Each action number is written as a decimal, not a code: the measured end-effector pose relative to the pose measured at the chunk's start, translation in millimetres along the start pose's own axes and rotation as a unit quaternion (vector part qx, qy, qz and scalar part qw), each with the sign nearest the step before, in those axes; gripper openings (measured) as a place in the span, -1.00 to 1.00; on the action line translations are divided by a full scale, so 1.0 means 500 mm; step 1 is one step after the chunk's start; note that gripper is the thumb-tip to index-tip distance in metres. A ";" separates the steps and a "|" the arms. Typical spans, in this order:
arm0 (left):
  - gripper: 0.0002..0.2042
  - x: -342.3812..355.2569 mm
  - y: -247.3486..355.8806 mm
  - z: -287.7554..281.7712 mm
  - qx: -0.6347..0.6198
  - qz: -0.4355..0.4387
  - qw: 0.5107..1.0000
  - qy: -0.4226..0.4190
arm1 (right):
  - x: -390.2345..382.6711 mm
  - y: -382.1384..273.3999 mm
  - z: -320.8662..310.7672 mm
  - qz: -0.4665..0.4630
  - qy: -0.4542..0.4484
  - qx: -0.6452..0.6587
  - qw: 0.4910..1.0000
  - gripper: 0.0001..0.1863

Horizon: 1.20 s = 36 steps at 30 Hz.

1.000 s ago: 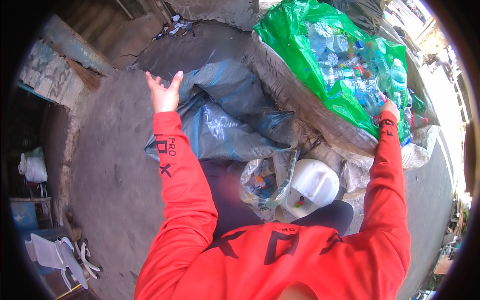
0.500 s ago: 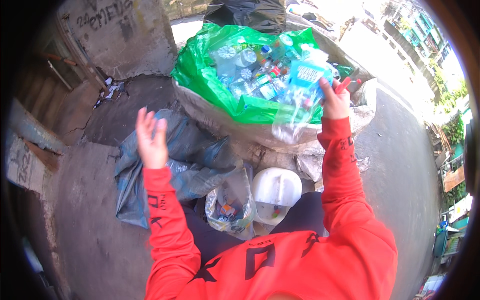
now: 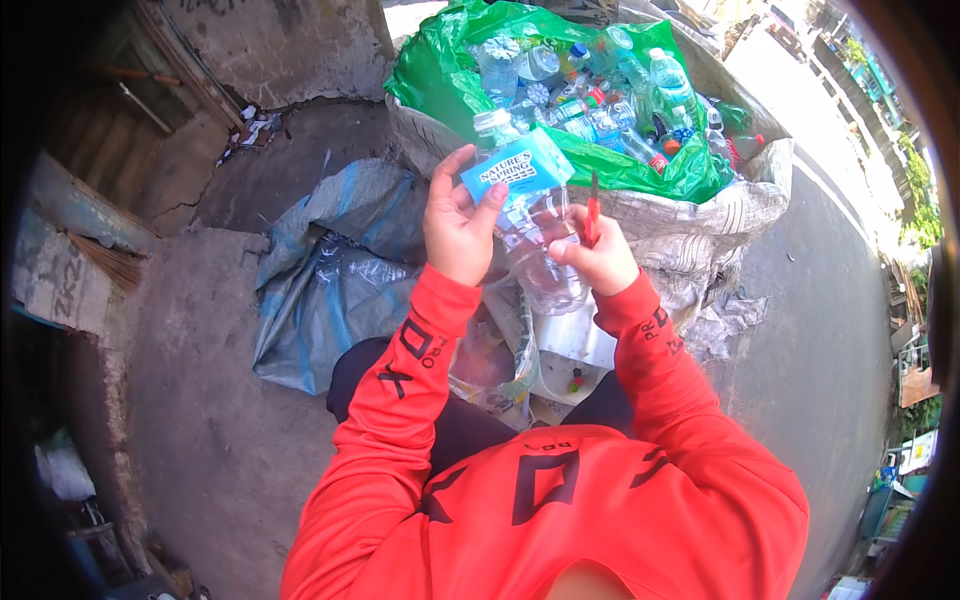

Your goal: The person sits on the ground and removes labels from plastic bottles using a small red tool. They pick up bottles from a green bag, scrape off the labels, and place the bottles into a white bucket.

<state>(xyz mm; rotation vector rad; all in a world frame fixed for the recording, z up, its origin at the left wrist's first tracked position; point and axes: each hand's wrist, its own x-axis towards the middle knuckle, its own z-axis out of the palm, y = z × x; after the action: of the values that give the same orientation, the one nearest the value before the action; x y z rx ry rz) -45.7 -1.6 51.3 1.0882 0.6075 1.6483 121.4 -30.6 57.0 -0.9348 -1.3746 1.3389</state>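
A large clear plastic bottle (image 3: 532, 228) with a blue label hangs tilted before me, its neck up and to the left. My left hand (image 3: 462, 220) grips its upper part, thumb on the label. Against its lower side presses my right hand (image 3: 600, 250), which also holds a slim red-handled tool (image 3: 592, 218) with a thin dark tip pointing up; its exact kind is unclear. Just beyond, a green plastic bag (image 3: 440, 75) full of bottles sits inside a big whitish sack (image 3: 740, 195).
A grey-blue woven sack (image 3: 300, 300) lies crumpled at left. Between my legs stand a clear bag (image 3: 485, 355) and a white container (image 3: 575, 345), with small coloured bits in the container. A concrete wall (image 3: 300, 50) rises at the far left.
My right hand has brought the bottle from over the green bag down and nearer. My left hand, earlier raised and empty, has moved right and taken hold of it. The view has shifted.
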 end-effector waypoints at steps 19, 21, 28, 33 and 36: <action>-0.72 0.009 0.002 -0.032 0.727 -0.044 0.679 -0.085 | -0.014 0.093 -0.007 -0.018 0.146 -0.366 0.919 -0.67; -0.73 0.005 -0.033 -0.053 0.683 -0.008 0.709 -0.174 | -0.014 0.121 -0.013 -0.013 0.156 -0.379 0.912 -0.63; -0.87 0.035 0.000 -0.086 0.015 -0.309 0.944 -0.112 | -0.046 0.135 -0.036 0.054 0.065 -0.415 0.906 -0.64; -0.88 0.064 -0.001 -0.134 0.053 -0.232 0.962 0.134 | -0.084 0.154 -0.093 0.158 -0.020 -0.151 0.976 -0.75; -0.86 0.076 -0.026 -0.149 0.084 -0.206 0.931 0.289 | -0.097 0.134 -0.119 0.141 0.026 -0.057 0.988 -0.87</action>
<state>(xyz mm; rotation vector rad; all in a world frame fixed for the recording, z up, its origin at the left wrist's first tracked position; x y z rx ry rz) -107.5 47.1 19.9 0.5168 1.2877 1.5471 183.8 -55.4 -19.6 -1.2690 -1.3257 1.4447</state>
